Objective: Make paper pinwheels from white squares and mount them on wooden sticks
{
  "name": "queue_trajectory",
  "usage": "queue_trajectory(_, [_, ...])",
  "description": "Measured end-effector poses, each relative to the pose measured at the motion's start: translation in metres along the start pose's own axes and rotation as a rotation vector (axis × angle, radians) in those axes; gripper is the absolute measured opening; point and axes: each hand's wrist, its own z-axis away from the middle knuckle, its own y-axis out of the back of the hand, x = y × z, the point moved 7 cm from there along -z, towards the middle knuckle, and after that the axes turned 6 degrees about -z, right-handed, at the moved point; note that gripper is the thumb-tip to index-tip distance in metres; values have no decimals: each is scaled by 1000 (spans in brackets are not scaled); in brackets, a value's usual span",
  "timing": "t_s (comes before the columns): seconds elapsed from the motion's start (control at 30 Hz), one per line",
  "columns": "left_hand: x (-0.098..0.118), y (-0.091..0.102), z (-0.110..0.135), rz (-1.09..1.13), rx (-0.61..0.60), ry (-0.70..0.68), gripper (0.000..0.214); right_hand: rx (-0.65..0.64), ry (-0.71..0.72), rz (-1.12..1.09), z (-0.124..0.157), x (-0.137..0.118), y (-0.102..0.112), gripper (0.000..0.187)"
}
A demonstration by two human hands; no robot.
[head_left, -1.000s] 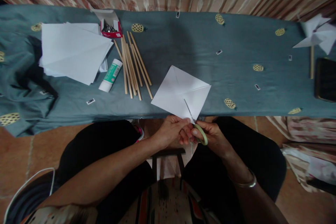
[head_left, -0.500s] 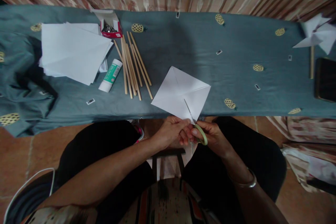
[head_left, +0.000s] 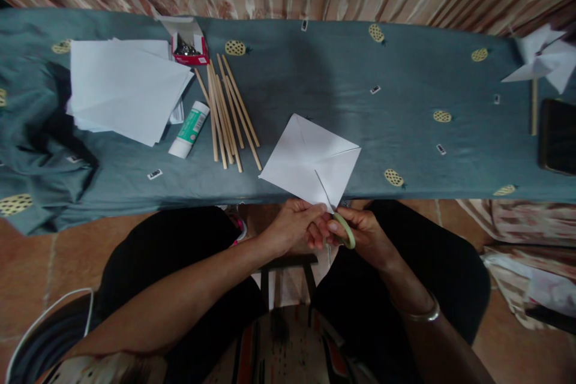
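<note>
A white square paper sheet (head_left: 306, 159) with diagonal creases lies at the near edge of the table, its lowest corner hanging over the edge. My left hand (head_left: 292, 225) pinches that corner from the left. My right hand (head_left: 366, 234) is closed on scissors with a pale green handle loop (head_left: 346, 230); the thin blades (head_left: 323, 187) run up into the paper along a crease. Both hands meet just below the table edge, above my lap.
A grey-green cloth with pineapple prints (head_left: 315, 72) covers the table. At left lie a stack of white sheets (head_left: 121, 87), a glue tube (head_left: 189, 129), several wooden sticks (head_left: 229, 111) and a small red box (head_left: 189, 42). A paper pinwheel (head_left: 542, 63) and a dark phone (head_left: 558, 135) are at right.
Almost nothing has moved; the scissor blades have closed slightly along the cut in the paper, and the hands stay in place.
</note>
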Motion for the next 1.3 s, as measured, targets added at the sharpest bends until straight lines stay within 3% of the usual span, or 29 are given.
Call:
queue_trajectory(0.37, [8,5,-2,-3,19,-35,42,-80,25,45,5,-1,2,38])
queue_trajectory(0.63, [16,14,-6,-50,68,-75,49,-134,-86,165,36,1,27,43])
queue_trajectory(0.87, [18,10,-7,-114,58,-61,49,-177,-47,186,56,-18,37,49])
queue_trajectory(1.13, [29,4,-8,-126,36,-105,46,-59,200,-58,74,-45,57,72])
queue_trajectory(1.3, [40,1,-7,-206,-24,-111,44,201,279,102,47,-92,77,56])
